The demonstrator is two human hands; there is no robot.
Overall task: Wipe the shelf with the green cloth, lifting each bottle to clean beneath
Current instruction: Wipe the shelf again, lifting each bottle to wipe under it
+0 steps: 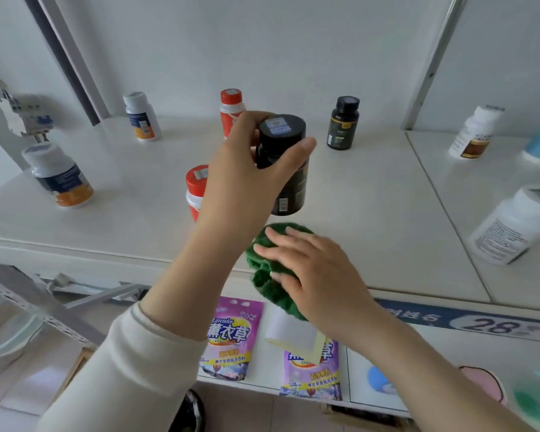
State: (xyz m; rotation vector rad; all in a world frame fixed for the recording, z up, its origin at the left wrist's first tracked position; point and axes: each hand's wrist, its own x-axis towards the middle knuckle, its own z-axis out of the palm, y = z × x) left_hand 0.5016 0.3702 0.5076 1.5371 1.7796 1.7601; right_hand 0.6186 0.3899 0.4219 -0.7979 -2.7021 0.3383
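Note:
My left hand (250, 173) grips a black bottle (289, 182) by its cap end and holds it lifted off the white shelf (131, 210). Below it, my right hand (312, 269) lies flat on the bunched green cloth (268, 269), which rests at the shelf's front edge and hangs partly over it. A red-capped white bottle (195, 188) stands just left of my left wrist, partly hidden by it. Another red-capped bottle (231, 107) stands behind my left hand.
Two white bottles with orange-and-blue labels (142, 118) (60, 176) stand at the left, a second black bottle (343, 123) at the back. The adjoining shelf at the right holds several white bottles (508, 229). Purple detergent bags (228, 338) lie on the shelf below.

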